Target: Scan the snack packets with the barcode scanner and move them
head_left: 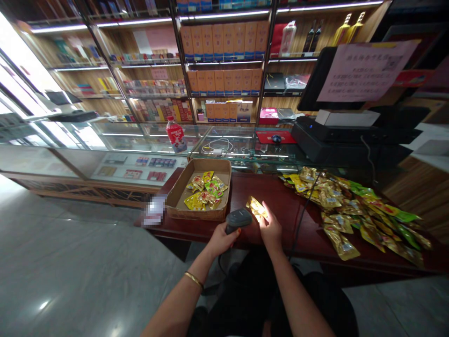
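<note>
My left hand (223, 238) is wrapped round the handle of a dark grey barcode scanner (239, 217), its head pointing right. In my right hand (271, 230) I pinch a small gold snack packet (257, 208), brightly lit, just in front of the scanner. An open cardboard box (196, 214) stands left of my hands, with several yellow, green and gold packets (209, 191) lying inside. To the right spreads a large heap of similar snack packets (342, 201) on the dark red table (242, 187).
A black cable (304, 213) crosses the table beside the heap. Behind stand glass counters with a red bottle (176, 135), a mouse (277, 139) on a red mat, and a monitor (317, 79) with a paper sheet. A blurred-out item (154, 209) lies at the table's left edge.
</note>
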{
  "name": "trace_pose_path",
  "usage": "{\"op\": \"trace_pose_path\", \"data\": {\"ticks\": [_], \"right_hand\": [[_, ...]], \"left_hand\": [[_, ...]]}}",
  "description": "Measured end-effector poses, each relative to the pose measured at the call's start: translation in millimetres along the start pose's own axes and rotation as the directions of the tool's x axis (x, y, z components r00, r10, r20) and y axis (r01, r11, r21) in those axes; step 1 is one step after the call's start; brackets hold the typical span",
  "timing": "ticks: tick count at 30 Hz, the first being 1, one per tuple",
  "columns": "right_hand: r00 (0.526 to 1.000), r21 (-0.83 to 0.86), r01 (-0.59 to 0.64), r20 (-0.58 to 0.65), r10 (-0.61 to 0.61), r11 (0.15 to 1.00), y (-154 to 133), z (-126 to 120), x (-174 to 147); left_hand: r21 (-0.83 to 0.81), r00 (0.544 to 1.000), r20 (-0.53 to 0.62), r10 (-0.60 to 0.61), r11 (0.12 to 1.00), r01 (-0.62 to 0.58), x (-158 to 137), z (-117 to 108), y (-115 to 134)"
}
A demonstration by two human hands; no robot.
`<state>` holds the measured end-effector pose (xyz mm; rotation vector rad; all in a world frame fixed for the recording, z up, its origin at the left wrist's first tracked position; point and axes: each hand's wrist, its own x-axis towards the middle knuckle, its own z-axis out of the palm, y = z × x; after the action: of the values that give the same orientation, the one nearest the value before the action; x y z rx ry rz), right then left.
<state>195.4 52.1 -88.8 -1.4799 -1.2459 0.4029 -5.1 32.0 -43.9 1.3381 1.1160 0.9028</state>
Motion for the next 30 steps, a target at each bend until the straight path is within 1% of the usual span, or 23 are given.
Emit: {"op": "trace_pose_path", "data": {"ticks": [2, 3, 5, 7, 9, 12, 15, 17, 20, 23, 30], "right_hand": [[0.995, 0.137, -0.097, -0.021, 0.101, 0.986, 4.8, 1.1, 1.7], [0.987, 0.217, -0.145, -0.039, 0.157, 0.965, 7.1, 0.9, 3.2], [0.964, 0.354, -0.207, -0.084, 0.251, 0.912, 9.8, -1.9, 6.8], [0.950, 0.422, -0.219, -0.112, 0.290, 0.880, 8.6, -7.9, 10.4], [0.956, 0.428, -0.193, -0.119, 0.267, 0.883, 3.1, -16.1, 12.9], [0.982, 0.326, -0.118, -0.102, 0.159, 0.938, -11.0, -30.4, 14.2], [0.998, 0.111, -0.044, -0.041, 0.049, 0.993, -28.1, -45.1, 14.9], [1.000, -0.062, -0.006, 0.009, 0.006, 0.998, -39.1, -54.0, 16.0], [0.997, -0.250, 0.016, 0.072, 0.002, 0.968, -52.2, -63.7, 18.5], [0.992, -0.330, 0.030, 0.122, 0.011, 0.944, -60.0, -67.7, 20.7], [0.984, -0.405, 0.074, 0.176, -0.001, 0.911, -69.2, -68.7, 21.5]], "left_hand": [[0.028, 1.000, -0.014, 0.001, 1.000, 0.000, -0.5, 1.3, 1.8], [0.053, 1.000, -0.021, 0.015, 0.998, -0.013, -1.6, 2.0, 3.4], [0.123, 0.997, -0.030, 0.076, 0.990, -0.072, -6.1, 3.6, 8.1], [0.194, 0.990, -0.016, 0.137, 0.972, -0.131, -13.5, 5.4, 13.8], [0.242, 0.989, 0.000, 0.146, 0.960, -0.141, -22.3, 7.4, 20.1], [0.276, 0.993, -0.020, 0.115, 0.956, -0.105, -33.1, 9.4, 29.7], [0.299, 0.991, -0.028, 0.128, 0.947, -0.114, -38.1, 9.1, 39.3], [0.336, 0.989, -0.017, 0.146, 0.933, -0.131, -39.3, 8.1, 45.2], [0.373, 0.991, -0.005, 0.137, 0.919, -0.125, -40.5, 7.4, 52.3], [0.368, 0.991, 0.004, 0.132, 0.922, -0.124, -41.9, 7.9, 56.2], [0.358, 0.989, -0.015, 0.148, 0.924, -0.133, -44.9, 6.4, 58.4]]}}
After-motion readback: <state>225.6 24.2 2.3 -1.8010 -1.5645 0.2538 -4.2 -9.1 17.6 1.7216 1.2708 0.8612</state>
